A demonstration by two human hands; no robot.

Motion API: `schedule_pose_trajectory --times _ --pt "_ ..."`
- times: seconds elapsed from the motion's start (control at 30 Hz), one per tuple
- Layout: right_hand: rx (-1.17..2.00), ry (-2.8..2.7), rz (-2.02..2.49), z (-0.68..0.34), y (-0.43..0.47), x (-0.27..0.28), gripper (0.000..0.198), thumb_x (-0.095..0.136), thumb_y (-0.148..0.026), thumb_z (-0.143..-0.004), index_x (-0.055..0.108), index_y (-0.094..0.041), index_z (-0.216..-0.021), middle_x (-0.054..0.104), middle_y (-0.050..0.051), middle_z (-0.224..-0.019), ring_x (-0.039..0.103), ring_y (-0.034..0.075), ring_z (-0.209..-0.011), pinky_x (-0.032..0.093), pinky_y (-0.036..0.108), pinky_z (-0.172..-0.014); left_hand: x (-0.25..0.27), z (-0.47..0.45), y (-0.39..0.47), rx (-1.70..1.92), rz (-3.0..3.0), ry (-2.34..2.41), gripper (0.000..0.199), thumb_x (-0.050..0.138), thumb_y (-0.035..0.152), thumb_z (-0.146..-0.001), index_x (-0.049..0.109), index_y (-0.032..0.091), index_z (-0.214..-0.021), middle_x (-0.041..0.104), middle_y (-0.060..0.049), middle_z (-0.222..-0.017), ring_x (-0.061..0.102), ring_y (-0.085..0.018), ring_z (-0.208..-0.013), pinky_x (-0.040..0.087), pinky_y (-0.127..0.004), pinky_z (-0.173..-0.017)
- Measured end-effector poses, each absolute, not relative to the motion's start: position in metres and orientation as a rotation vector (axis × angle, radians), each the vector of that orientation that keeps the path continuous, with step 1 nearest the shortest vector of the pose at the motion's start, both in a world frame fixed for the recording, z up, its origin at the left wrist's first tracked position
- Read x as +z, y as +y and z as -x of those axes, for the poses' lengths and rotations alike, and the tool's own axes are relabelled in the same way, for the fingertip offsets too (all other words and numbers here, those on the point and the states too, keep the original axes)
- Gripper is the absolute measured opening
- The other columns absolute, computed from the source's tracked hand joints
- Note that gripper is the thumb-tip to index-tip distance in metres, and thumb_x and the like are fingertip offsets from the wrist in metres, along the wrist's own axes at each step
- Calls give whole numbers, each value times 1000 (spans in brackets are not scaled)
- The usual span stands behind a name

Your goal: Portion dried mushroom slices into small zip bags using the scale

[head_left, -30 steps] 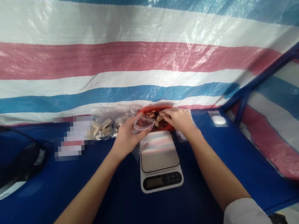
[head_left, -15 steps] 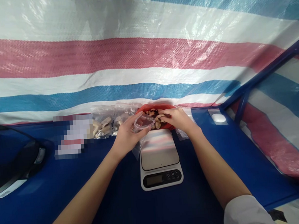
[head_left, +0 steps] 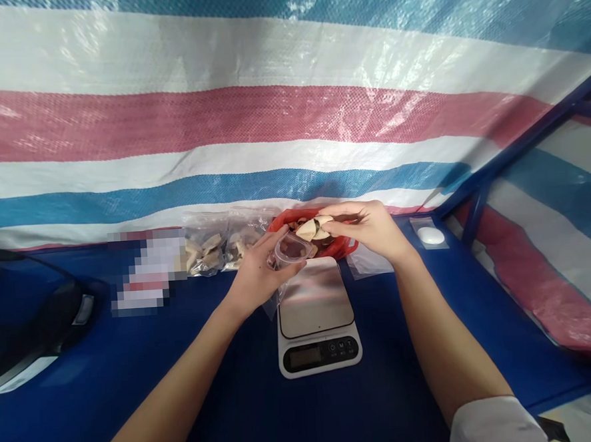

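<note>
My left hand [head_left: 263, 269] is wrapped round a clear zip bag [head_left: 293, 246], its mouth spread wide between thumb and fingers. Pinched in my right hand [head_left: 369, 230] are pale dried slices [head_left: 312, 228] with dark edges, just above and right of the bag's mouth. Behind both hands lies an open red plastic bag [head_left: 344, 248] holding more dried slices, partly hidden by my fingers. The digital kitchen scale [head_left: 317, 306], with a bare metal plate and dark display, sits on the blue table just in front of the bags.
Filled clear bags [head_left: 205, 253] of dried pieces stand left of my left hand. Flat clear bags [head_left: 368, 262] lie under my right wrist. A white oval object [head_left: 431, 235] rests at the right. A black object [head_left: 41, 316] is at the far left, and a striped tarpaulin [head_left: 269, 116] rises behind.
My right hand has lifted out of the red bag with slices in its fingers and shifted right. My left hand still holds the clear bag, moved slightly right.
</note>
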State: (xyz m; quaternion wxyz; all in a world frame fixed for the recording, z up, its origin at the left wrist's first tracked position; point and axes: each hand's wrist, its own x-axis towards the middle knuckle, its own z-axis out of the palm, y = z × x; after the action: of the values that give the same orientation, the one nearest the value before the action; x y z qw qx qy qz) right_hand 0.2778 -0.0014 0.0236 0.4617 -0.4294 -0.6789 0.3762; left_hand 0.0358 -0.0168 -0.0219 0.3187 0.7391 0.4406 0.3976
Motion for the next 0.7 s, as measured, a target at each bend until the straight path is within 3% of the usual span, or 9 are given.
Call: schedule_pose_trajectory --times 0.33,0.53,0.7 --pt "843 -2011 1049 -251 -15 28 16 71 -28 -87 82 -27 -99 79 -1 -92 72 17 -80 58 30 -76 -26 -41 -20 1078 -1989 1090 73 80 48 -77 60 20 -141 66 -12 -137 62 -33 -126 48 -47 -112" --pt "710 -2172 1156 -239 -17 32 16 69 -21 -86 82 -29 -89 77 -3 -84 68 16 -78 53 27 -73 -24 -42 -21 1051 -1986 1105 72 79 44 -78 59 19 -142 69 -12 -127 67 -31 -114 54 -47 -103" --pt "654 -2243 1208 -230 -16 26 15 66 -25 -88 80 -30 -85 73 -5 -78 63 15 -73 50 26 -72 -25 -40 -19 1049 -1970 1118 74 78 46 -76 59 17 -142 67 -14 -129 65 -33 -117 56 -47 -96"
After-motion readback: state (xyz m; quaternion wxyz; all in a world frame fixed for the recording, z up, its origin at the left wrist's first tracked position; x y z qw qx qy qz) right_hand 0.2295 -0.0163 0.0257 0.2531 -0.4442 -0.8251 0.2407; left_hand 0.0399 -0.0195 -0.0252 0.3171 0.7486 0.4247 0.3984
